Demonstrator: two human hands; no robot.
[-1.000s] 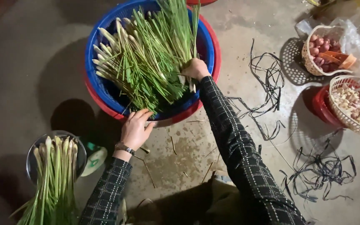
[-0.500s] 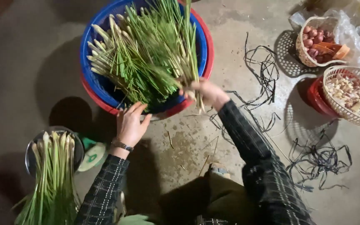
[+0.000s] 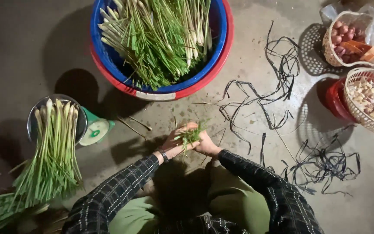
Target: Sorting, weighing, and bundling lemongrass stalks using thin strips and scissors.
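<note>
Both my hands meet low in the middle of the head view, over the concrete floor. My left hand [image 3: 176,141] and my right hand [image 3: 204,143] clasp a small bunch of green lemongrass stalks [image 3: 190,136] between them, its leafy tips poking up. A watch sits on my left wrist. Beyond them stands a blue basin [image 3: 215,60] nested in a red one, piled with lemongrass [image 3: 156,39]. To the left, another bundle of lemongrass [image 3: 53,151] lies across the metal pan of a green kitchen scale [image 3: 95,131].
Black plastic ties [image 3: 273,99] lie scattered on the floor to the right. At the far right stand a white basket of shallots [image 3: 347,39] and a white basket of garlic [image 3: 369,99] over a red bowl. My knees in green trousers fill the bottom.
My right hand left the basin with a few stalks and came down toward me. My left hand joined it, and both now hold the small bunch. The view shifted toward the floor.
</note>
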